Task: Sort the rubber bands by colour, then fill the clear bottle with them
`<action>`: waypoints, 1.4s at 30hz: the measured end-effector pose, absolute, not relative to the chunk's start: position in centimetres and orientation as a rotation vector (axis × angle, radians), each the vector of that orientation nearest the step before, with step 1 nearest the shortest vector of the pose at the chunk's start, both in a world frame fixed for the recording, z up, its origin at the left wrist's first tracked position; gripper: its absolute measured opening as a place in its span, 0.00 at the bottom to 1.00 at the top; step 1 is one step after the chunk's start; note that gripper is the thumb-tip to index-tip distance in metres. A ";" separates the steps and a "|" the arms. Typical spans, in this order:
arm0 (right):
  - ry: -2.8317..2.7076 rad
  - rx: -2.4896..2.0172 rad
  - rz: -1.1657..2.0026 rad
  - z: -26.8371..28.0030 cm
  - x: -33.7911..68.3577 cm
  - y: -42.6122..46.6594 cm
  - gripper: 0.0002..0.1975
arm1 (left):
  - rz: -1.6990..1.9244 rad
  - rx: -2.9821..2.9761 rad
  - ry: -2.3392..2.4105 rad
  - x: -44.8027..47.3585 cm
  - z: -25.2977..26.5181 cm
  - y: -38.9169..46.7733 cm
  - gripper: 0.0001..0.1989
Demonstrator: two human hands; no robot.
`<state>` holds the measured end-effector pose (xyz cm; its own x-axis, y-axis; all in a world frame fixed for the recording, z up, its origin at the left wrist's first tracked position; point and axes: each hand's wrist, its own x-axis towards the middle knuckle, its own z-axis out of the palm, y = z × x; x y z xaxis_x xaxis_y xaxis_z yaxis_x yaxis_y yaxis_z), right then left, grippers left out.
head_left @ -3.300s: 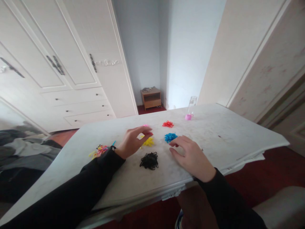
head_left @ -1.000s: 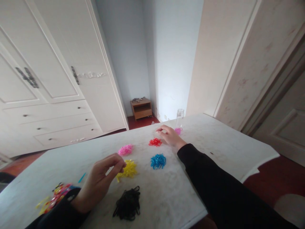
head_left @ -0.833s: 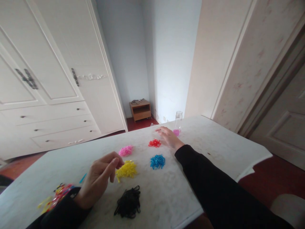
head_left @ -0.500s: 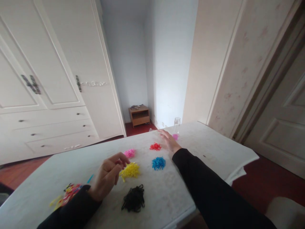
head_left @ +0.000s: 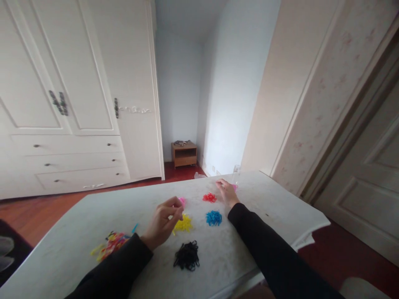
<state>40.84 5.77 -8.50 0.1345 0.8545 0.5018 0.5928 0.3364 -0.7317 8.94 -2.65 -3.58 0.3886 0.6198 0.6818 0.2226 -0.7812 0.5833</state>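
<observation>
My left hand [head_left: 165,219] is above the table with thumb and forefinger pinched together; whatever is between them is too small to make out. Just beyond its fingertips lie a pile of pink rubber bands [head_left: 182,202], partly covered by the hand, and a yellow pile [head_left: 184,223]. My right hand [head_left: 227,192] is beside the red pile [head_left: 209,197], its fingers bent and drawn together; I cannot see what they hold. Nearer me are a blue pile [head_left: 214,218] and a black pile [head_left: 187,255]. A mixed-colour heap [head_left: 114,244] lies left of my left forearm.
A clear glass or jar [head_left: 237,173] stands behind my right hand, with something pink [head_left: 235,187] at its base. A single blue band [head_left: 134,228] lies near the mixed heap. The white table [head_left: 75,236] has edges at the back and right. Behind stands a white wardrobe [head_left: 137,141].
The view has swung slightly left. My left hand has moved from above the yellow bands toward the pink ones and pinched tighter. My right hand's stretched fingers have drawn in.
</observation>
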 end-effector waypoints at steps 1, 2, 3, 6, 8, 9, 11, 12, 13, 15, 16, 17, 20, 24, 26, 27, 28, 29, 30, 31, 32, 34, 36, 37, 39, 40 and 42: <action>-1.554 -1.370 0.292 -8.6 40.9 5.8 0.15 | 1.354 2.269 0.698 8.9 -3.6 -2.5 0.16; -1.553 -1.385 0.272 -8.6 41.0 5.8 0.15 | 1.369 2.276 0.683 8.9 -3.6 -2.4 0.12; -1.554 -1.399 0.256 -8.7 41.1 5.8 0.15 | 1.407 2.277 0.683 8.9 -3.6 -2.1 0.09; -1.565 -1.450 0.239 -9.1 41.4 5.8 0.13 | 1.586 2.300 0.745 8.7 -3.9 -1.2 0.10; -1.565 -1.486 0.237 -9.4 41.6 5.8 0.14 | 1.624 2.323 0.752 8.6 -4.1 -0.7 0.10; -1.563 -1.503 0.235 -9.5 41.7 5.8 0.17 | 1.628 2.324 0.741 8.6 -4.2 -0.5 0.09; -1.559 -1.531 0.229 -9.7 41.9 5.9 0.20 | 1.617 2.322 0.713 8.5 -4.3 -0.3 0.09; -1.557 -1.543 0.224 -9.8 42.0 5.9 0.20 | 1.609 2.320 0.698 8.5 -4.3 -0.3 0.09; -1.555 -1.554 0.219 -9.9 42.1 6.0 0.20 | 1.600 2.319 0.687 8.4 -4.3 -0.4 0.09; -1.550 -1.572 0.209 -10.1 42.4 6.1 0.20 | 1.590 2.317 0.668 8.4 -4.2 -0.5 0.09; -1.546 -1.579 0.204 -10.2 42.5 6.1 0.20 | 1.586 2.315 0.661 8.4 -4.1 -0.6 0.09; -1.539 -1.585 0.200 -10.3 42.7 6.2 0.20 | 1.585 2.313 0.657 8.4 -4.1 -0.6 0.09; -1.514 -1.601 0.196 -10.6 43.2 6.3 0.20 | 1.583 2.317 0.654 8.2 -4.0 -0.5 0.09; -1.509 -1.632 0.231 -10.8 43.6 6.3 0.20 | 1.546 2.338 0.675 7.7 -3.9 -0.3 0.09; -1.518 -1.648 0.256 -10.7 43.7 6.4 0.20 | 1.517 2.343 0.692 7.3 -3.8 -0.2 0.09; -1.523 -1.655 0.268 -10.7 43.7 6.5 0.20 | 1.503 2.342 0.701 7.1 -3.7 -0.1 0.10; -1.528 -1.658 0.279 -10.7 43.7 6.5 0.20 | 1.492 2.341 0.711 6.9 -3.7 0.0 0.10; -1.534 -1.659 0.290 -10.6 43.7 6.6 0.20 | 1.485 2.337 0.722 6.7 -3.7 0.1 0.11; -1.540 -1.656 0.301 -10.6 43.7 6.7 0.19 | 1.486 2.330 0.738 6.5 -3.6 0.2 0.10; -1.545 -1.649 0.311 -10.5 43.7 6.7 0.19 | 1.488 2.323 0.754 6.2 -3.5 0.3 0.10; -1.548 -1.641 0.320 -10.4 43.6 6.7 0.19 | 1.492 2.316 0.768 6.1 -3.4 0.4 0.10; -1.546 -1.624 0.336 -10.2 43.4 6.7 0.20 | 1.501 2.304 0.790 5.8 -3.1 0.6 0.10; -1.535 -1.617 0.349 -10.0 43.3 6.5 0.20 | 1.511 2.293 0.809 5.6 -2.9 0.6 0.09; -1.528 -1.619 0.355 -9.9 43.2 6.5 0.20 | 1.515 2.288 0.814 5.6 -2.8 0.7 0.09; -1.511 -1.633 0.364 -9.6 43.0 6.3 0.20 | 1.531 2.277 0.814 5.6 -2.7 0.7 0.09; -1.502 -1.643 0.368 -9.5 43.0 6.2 0.20 | 1.539 2.272 0.810 5.6 -2.6 0.7 0.09; -1.483 -1.667 0.375 -9.2 42.9 6.0 0.20 | 1.559 2.260 0.798 5.6 -2.6 0.8 0.08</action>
<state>42.92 6.04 -9.23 0.2514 0.9187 0.3045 0.6633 0.0656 -0.7455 5.60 0.80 -2.63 0.2645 0.5845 0.7671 0.2807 -0.8076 0.5186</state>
